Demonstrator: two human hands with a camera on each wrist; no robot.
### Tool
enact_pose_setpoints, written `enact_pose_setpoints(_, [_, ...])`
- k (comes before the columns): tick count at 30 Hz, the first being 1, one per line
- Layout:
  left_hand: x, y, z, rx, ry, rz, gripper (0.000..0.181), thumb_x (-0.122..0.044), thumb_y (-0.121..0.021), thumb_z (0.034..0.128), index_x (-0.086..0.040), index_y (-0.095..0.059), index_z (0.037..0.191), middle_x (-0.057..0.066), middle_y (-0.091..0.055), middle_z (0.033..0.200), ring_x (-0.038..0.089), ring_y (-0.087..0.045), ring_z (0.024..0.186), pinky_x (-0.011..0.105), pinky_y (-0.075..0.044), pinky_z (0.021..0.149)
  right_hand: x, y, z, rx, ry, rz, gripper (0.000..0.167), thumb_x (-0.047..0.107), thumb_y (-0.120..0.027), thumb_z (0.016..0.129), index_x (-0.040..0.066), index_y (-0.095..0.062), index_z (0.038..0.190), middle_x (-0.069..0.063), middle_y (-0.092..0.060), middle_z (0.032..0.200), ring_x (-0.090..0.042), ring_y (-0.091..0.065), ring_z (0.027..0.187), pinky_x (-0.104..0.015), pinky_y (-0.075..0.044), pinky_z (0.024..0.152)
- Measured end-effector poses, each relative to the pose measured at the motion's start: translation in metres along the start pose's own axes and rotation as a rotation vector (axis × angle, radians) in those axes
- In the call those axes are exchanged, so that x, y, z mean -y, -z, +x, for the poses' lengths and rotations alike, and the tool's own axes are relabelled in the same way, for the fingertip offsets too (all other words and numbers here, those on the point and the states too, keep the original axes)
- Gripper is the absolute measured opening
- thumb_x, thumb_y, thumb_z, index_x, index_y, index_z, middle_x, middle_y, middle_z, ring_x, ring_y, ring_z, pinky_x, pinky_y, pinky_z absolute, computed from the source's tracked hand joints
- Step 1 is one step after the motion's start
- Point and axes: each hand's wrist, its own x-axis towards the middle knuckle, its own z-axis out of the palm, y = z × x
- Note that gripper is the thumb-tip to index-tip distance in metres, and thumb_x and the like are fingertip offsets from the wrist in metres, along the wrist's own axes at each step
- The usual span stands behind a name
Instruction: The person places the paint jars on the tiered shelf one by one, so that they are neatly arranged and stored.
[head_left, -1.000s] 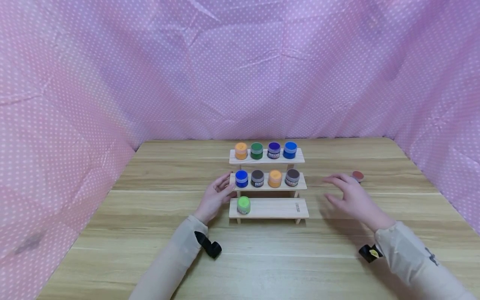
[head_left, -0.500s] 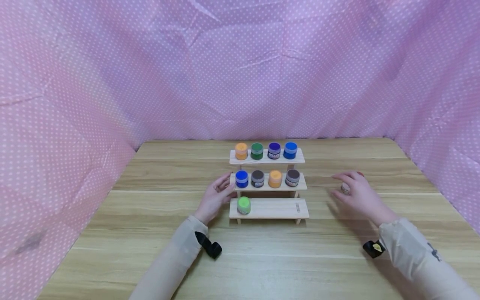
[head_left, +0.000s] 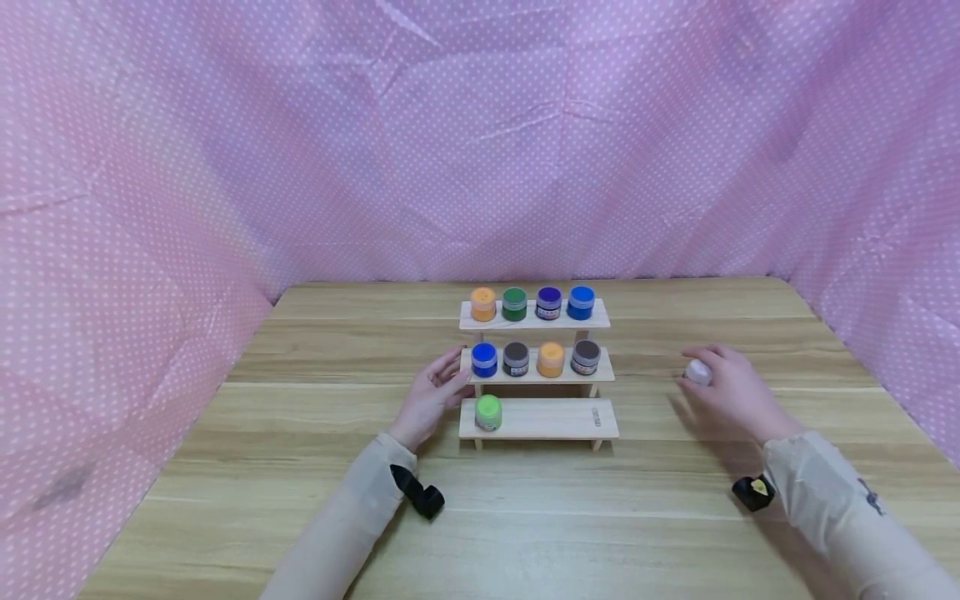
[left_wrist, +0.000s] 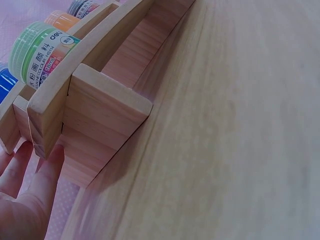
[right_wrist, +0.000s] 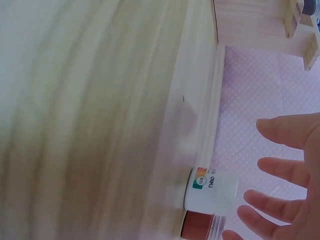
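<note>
My left hand (head_left: 429, 398) holds the left end of a three-step wooden display rack (head_left: 542, 420) at its middle step; in the left wrist view, its fingers (left_wrist: 46, 180) lie against the wood. To the right, my right hand (head_left: 738, 396) has thumb and fingers either side of a small white paint jar (head_left: 699, 372). The right wrist view shows those fingers spread beside the white jar (right_wrist: 211, 192), which stands on the table. A red-brown jar (right_wrist: 197, 226) touches or nearly touches it; my hand hides this one in the head view.
Four-jar rows fill the rack's top and middle steps, including an orange jar (head_left: 483, 304) and a dark blue jar (head_left: 483, 359). One light green jar (head_left: 488, 412) sits at the left of the bottom step. Pink dotted cloth (head_left: 480, 167) hangs behind the wooden table (head_left: 525, 517).
My right hand has moved right, its thumb and fingers coming round the white jar. The red-brown jar has gone out of sight behind that hand. My left hand stays on the rack.
</note>
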Motion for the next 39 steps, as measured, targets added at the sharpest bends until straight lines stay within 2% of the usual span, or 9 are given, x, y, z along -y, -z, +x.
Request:
enact_pose_setpoints(8, [0.000,0.000,0.000,0.003,-0.004,-0.002,0.051,-0.011,-0.056,0.0954,-0.012,-0.040,0.144,0.017,-0.048,0.141,0.027,-0.059,0.113,0.039,-0.051,0.096,-0.008,-0.002,0.000,-0.023,0.017,-0.009,0.042,0.018,-0.069,0.083,-0.008,-0.059,0.114,-0.029,-0.058,0.106,-0.040,-0.058,0.085,-0.054,-0.051,0.070])
enact_pose_setpoints(19, [-0.002,-0.001,-0.002,0.002,-0.008,-0.022,0.050,-0.009,-0.055,0.0955,-0.011,-0.040,0.143,0.019,-0.047,0.140,0.025,-0.062,0.106,0.039,-0.052,0.095,-0.014,-0.001,0.002,-0.003,0.007,0.002,0.040,0.016,-0.069,0.083,-0.009,-0.060,0.112,-0.035,-0.055,0.110,-0.049,-0.054,0.096,-0.061,-0.046,0.082])
enact_pose_setpoints(23, [-0.002,-0.001,-0.002,0.003,-0.011,-0.014,0.050,-0.008,-0.054,0.0954,-0.011,-0.040,0.143,0.019,-0.047,0.141,0.023,-0.062,0.106,0.038,-0.052,0.095,-0.015,0.000,0.004,0.034,-0.016,0.002,0.038,0.016,-0.069,0.083,-0.010,-0.061,0.111,-0.036,-0.055,0.111,-0.051,-0.052,0.101,-0.062,-0.044,0.086])
enact_pose_setpoints(27, [-0.001,-0.001,-0.002,-0.004,-0.005,-0.009,0.050,-0.009,-0.055,0.0954,-0.012,-0.040,0.143,0.018,-0.047,0.141,0.023,-0.062,0.105,0.038,-0.052,0.095,-0.015,0.001,0.005,0.060,-0.026,-0.001,0.034,0.015,-0.068,0.084,-0.008,-0.062,0.107,-0.035,-0.055,0.111,-0.050,-0.053,0.100,-0.062,-0.045,0.085])
enact_pose_setpoints(39, [-0.003,-0.001,-0.002,0.001,-0.002,0.001,0.051,-0.011,-0.056,0.0953,-0.013,-0.040,0.144,0.018,-0.048,0.141,0.028,-0.060,0.112,0.040,-0.051,0.096,-0.017,-0.001,0.006,0.033,0.005,0.004,0.024,0.015,-0.073,0.080,-0.003,-0.067,0.095,-0.032,-0.058,0.108,-0.046,-0.056,0.095,-0.057,-0.049,0.079])
